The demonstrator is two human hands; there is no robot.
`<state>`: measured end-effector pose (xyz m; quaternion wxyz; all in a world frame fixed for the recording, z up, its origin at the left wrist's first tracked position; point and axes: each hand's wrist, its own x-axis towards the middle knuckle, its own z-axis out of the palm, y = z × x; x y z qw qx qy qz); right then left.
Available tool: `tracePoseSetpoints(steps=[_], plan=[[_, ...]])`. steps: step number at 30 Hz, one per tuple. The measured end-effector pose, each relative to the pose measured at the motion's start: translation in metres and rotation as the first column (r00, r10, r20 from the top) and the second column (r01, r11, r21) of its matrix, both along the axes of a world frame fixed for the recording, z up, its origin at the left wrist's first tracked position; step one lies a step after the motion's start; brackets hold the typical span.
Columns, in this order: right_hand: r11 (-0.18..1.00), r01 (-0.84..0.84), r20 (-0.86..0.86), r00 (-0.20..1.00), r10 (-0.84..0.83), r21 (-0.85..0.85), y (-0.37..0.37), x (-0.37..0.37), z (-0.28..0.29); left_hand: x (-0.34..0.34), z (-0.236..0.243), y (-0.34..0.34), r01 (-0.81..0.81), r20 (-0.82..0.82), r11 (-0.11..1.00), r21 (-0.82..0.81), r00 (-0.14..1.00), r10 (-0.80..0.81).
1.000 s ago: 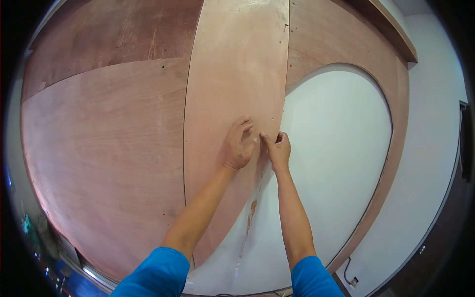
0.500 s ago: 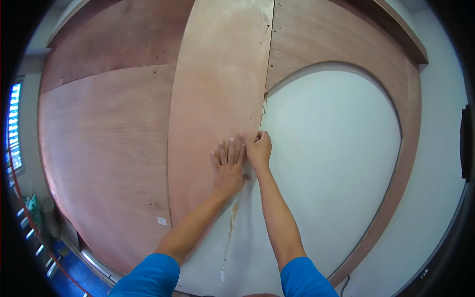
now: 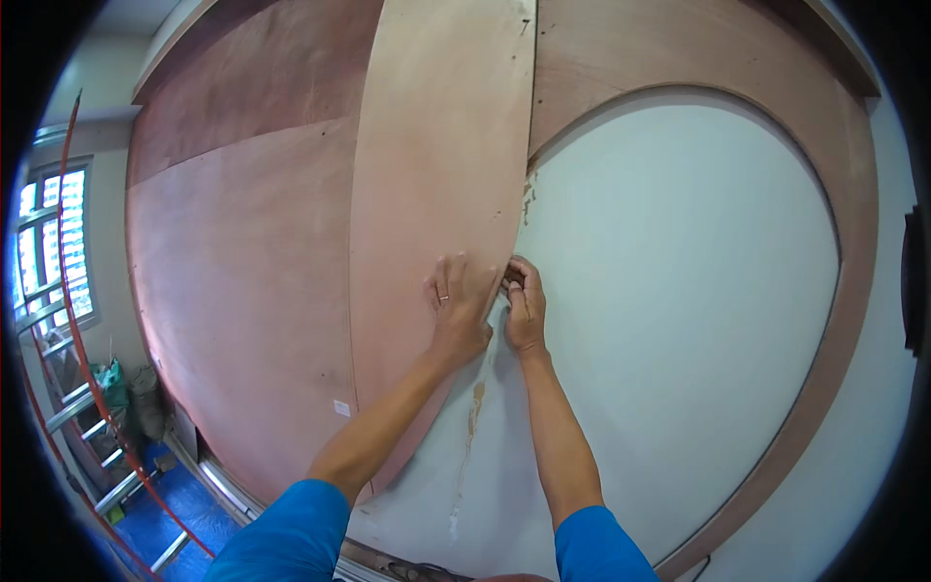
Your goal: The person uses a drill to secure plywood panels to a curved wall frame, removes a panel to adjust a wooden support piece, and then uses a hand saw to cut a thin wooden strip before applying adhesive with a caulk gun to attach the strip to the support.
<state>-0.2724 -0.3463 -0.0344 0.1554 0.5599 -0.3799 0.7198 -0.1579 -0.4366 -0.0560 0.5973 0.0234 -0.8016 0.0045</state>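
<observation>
At the right-hand edge of a tall, pale plywood strip (image 3: 436, 145), you are working with both bare hands close together. The strip is running from twelve o'clock down past the middle of the view, its lower edge slanting away toward seven o'clock. Your left hand (image 3: 462, 310) is lying against the strip's face, fingers spread, a ring (image 3: 444, 298) showing on one of them; it is grasping nothing. Your right hand (image 3: 525, 306) is sitting just beside it at three o'clock, fingers curling in at the strip's edge; whether they are pinching that edge or something small cannot be told from this angle.

Beyond it, a smooth white surface (image 3: 679, 291) is spreading toward three o'clock, with a curved wooden border (image 3: 858, 291) arching around it from one o'clock to five. Below your hands, a ragged brown streak (image 3: 474, 412) is trailing down the white at six o'clock. On the other side, a broad wooden panel (image 3: 242, 291) is filling the space toward nine o'clock, a small white label (image 3: 341, 408) showing near its seam. Farther out, a red-railed ladder (image 3: 70, 411) is standing near a bright window (image 3: 78, 233), and a blue sheet (image 3: 184, 495) is covering floor at eight o'clock.
</observation>
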Motion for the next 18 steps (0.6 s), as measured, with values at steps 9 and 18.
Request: tracePoseSetpoints(steps=[9,18], plan=[[0.701,0.712,-0.263,0.670,-0.694,-0.037,-0.033,0.013,0.003,0.052,0.003,-0.012,0.311,-0.114,0.950,-0.035,0.943,-0.313],[0.664,0.739,-0.257,0.624,-0.738,-0.112,-0.034,-0.001,0.001,0.029,-0.004,-0.004,0.177,-0.171,0.977,-0.120,0.966,-0.196]])
